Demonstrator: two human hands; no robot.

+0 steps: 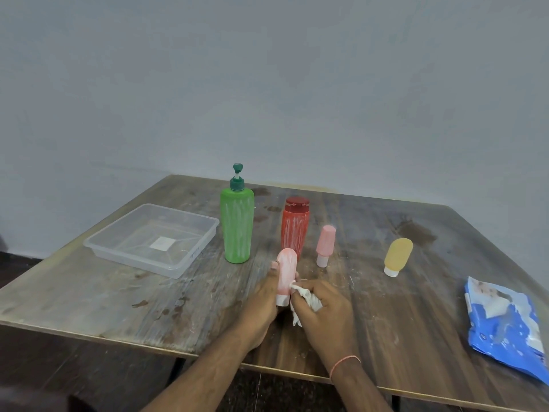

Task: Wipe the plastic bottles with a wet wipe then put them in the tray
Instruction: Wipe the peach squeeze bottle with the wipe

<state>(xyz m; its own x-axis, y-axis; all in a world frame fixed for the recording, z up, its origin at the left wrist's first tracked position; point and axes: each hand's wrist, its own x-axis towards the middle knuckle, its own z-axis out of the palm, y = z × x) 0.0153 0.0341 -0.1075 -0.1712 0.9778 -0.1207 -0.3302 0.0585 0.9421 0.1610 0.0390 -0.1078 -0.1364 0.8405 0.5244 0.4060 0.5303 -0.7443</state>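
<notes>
The left hand point(267, 295) is holding a small pink bottle point(286, 272) upright, cap down, a little above the wooden surface point(386, 307), near its front edge. The fingers of this hand are curling around the bottle from the left side. The right hand point(323, 310) is gripping a crumpled white wet wipe point(307, 300), with its fingers closing on the wipe, and is pressing it against the lower right side of the bottle.

Behind the hands, a tall green pump bottle point(237, 227) and a red bottle point(295, 227) are standing upright, both showing white streaks. A second small pink bottle point(325, 245) is standing on its cap just beside the red one, and a yellow bottle point(398, 257) is standing on its cap further to the right. The clear plastic tray point(124, 254) is sitting on the left part of the surface, holding no bottles. A blue wipe packet point(505, 325) is lying at the right edge.
</notes>
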